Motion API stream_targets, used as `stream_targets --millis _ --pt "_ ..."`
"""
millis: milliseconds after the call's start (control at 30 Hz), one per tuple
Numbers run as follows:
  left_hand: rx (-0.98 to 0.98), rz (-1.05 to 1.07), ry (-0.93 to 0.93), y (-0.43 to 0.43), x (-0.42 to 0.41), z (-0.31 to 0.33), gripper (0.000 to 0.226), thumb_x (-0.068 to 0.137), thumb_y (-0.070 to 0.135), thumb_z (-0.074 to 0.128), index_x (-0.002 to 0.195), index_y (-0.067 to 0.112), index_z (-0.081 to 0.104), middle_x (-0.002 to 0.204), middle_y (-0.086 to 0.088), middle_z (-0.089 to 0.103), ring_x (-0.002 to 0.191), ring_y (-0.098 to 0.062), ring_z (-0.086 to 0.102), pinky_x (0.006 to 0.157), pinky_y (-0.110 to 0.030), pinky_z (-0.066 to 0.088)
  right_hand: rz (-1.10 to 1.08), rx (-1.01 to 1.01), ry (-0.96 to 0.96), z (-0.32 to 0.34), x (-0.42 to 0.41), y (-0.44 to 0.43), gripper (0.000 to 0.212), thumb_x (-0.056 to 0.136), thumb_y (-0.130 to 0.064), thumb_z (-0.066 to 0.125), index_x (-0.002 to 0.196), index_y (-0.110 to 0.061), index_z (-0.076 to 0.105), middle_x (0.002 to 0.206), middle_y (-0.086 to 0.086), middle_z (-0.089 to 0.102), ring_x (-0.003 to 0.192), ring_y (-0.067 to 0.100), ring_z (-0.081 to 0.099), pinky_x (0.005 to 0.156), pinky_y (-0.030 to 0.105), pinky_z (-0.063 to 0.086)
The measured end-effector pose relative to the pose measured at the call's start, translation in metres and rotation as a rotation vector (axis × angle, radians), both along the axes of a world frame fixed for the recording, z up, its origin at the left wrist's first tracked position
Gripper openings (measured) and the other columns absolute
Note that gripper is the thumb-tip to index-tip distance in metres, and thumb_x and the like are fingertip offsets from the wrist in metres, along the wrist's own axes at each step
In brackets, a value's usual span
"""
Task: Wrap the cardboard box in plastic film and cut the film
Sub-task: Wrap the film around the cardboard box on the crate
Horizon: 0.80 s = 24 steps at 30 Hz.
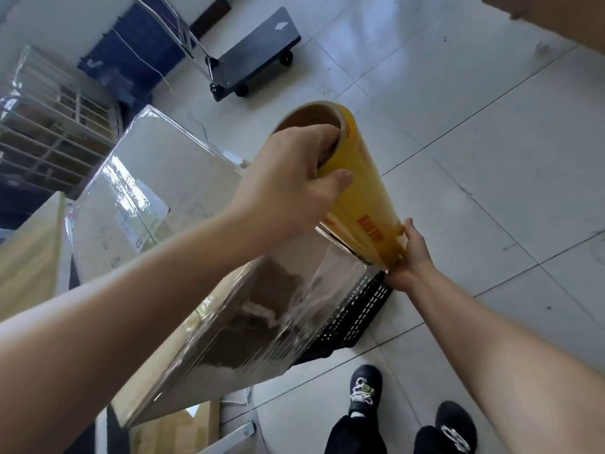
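Observation:
A tall cardboard box [183,178] stands in the middle, its near side covered with shiny clear plastic film [281,309]. A big yellow film roll [363,198] with red print stands tilted at the box's right corner. My left hand [288,178] grips the roll's top end, fingers inside the brown core and thumb on the outside. Down at the roll's bottom end, my right hand [409,257] holds the rim. A sheet of film runs from the roll onto the box side.
The box rests on a black slotted crate [357,319]. A dark platform trolley [258,57] stands on the tiled floor behind. Wrapped boxes and a wire rack [49,126] are at the left, more cardboard [556,18] at top right. My two black shoes [409,407] are below.

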<state>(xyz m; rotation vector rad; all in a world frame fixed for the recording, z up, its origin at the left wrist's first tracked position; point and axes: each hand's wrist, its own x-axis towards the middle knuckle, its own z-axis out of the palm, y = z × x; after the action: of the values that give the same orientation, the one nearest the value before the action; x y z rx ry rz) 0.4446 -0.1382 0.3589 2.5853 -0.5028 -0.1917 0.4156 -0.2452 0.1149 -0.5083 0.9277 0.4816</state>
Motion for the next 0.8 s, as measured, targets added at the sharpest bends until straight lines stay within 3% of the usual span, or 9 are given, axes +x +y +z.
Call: stream_targets --millis 33,133,233,333,400,500,600,700,800 --pt "0.000 0.003 -0.014 0.001 0.000 -0.001 0.033 0.076 0.030 0.058 0.090 0.001 0.063 0.083 -0.019 0.069 0.076 -0.037 0.065 0.067 -0.053 0.053 0.004 -0.011 -0.011 0.006 0.000 0.000 0.045 0.093 -0.062 0.038 0.096 -0.023 0.059 0.084 0.005 0.065 0.063 0.023 0.070 0.065 0.036 0.054" --pt "-0.003 0.024 -0.045 0.003 -0.002 -0.004 0.031 0.076 0.031 0.058 0.091 0.005 0.064 0.083 -0.014 0.070 0.077 -0.033 0.067 0.069 -0.050 0.054 0.072 -0.079 -0.074 0.022 0.004 0.000 0.043 0.097 -0.059 0.033 0.094 -0.024 0.057 0.091 0.005 0.065 0.082 0.018 0.064 0.092 0.043 0.051" --pt "-0.017 0.043 -0.042 0.004 -0.003 -0.006 0.029 0.077 0.030 0.059 0.095 0.008 0.066 0.086 -0.011 0.072 0.080 -0.031 0.068 0.072 -0.050 0.055 0.151 -0.176 -0.145 0.046 0.009 0.001 0.039 0.101 -0.049 0.033 0.106 -0.019 0.057 0.100 0.006 0.064 0.086 0.021 0.062 0.079 0.040 0.053" --pt "-0.054 0.084 -0.026 0.005 -0.003 -0.007 0.029 0.076 0.029 0.059 0.097 0.009 0.067 0.088 -0.012 0.073 0.082 -0.032 0.069 0.074 -0.051 0.055 0.214 -0.459 -0.302 0.062 0.014 -0.001 0.037 0.101 -0.036 0.036 0.133 -0.024 0.050 0.135 0.002 0.053 0.116 0.019 0.054 0.094 0.041 0.048" --pt "-0.097 0.114 -0.016 0.005 -0.005 -0.005 0.029 0.076 0.028 0.061 0.100 0.014 0.069 0.090 -0.009 0.075 0.084 -0.030 0.070 0.076 -0.051 0.056 0.229 -0.685 -0.496 0.084 0.014 -0.007 0.041 0.099 -0.017 0.036 0.135 -0.030 0.050 0.142 -0.003 0.045 0.125 0.016 0.047 0.103 0.040 0.044" --pt "-0.104 0.129 -0.027 0.003 -0.008 -0.002 0.028 0.077 0.027 0.062 0.102 0.017 0.070 0.090 -0.003 0.075 0.084 -0.026 0.070 0.076 -0.048 0.057 0.270 -1.081 -0.878 0.129 0.020 -0.019 0.062 0.088 0.005 0.038 0.137 -0.031 0.047 0.140 -0.003 0.045 0.119 0.017 0.052 0.092 0.034 0.050" --pt "-0.105 0.150 -0.056 0.002 -0.011 0.001 0.026 0.078 0.026 0.064 0.102 0.018 0.071 0.086 0.002 0.074 0.080 -0.022 0.069 0.074 -0.045 0.056 0.431 -1.452 -1.260 0.162 0.023 -0.025 0.074 0.082 0.004 0.043 0.147 -0.030 0.033 0.141 0.002 0.043 0.113 0.022 0.056 0.081 0.039 0.055" --pt "-0.147 0.195 -0.057 0.003 -0.010 0.003 0.019 0.078 0.017 0.067 0.095 0.025 0.071 0.077 0.010 0.070 0.075 -0.017 0.066 0.074 -0.041 0.055 0.636 -1.517 -1.378 0.182 0.023 -0.031 0.078 0.078 0.000 0.048 0.146 -0.034 0.032 0.148 0.006 0.035 0.117 0.027 0.053 0.084 0.040 0.053" --pt "-0.176 0.226 -0.057 0.004 -0.010 0.007 0.036 0.077 0.013 0.069 0.075 0.047 0.061 0.064 0.028 0.064 0.064 0.007 0.058 0.064 -0.017 0.046 0.828 -1.485 -1.419 0.196 0.030 -0.040 0.069 0.077 -0.012 0.056 0.140 -0.035 0.040 0.142 0.003 0.040 0.111 0.026 0.055 0.086 0.043 0.052"
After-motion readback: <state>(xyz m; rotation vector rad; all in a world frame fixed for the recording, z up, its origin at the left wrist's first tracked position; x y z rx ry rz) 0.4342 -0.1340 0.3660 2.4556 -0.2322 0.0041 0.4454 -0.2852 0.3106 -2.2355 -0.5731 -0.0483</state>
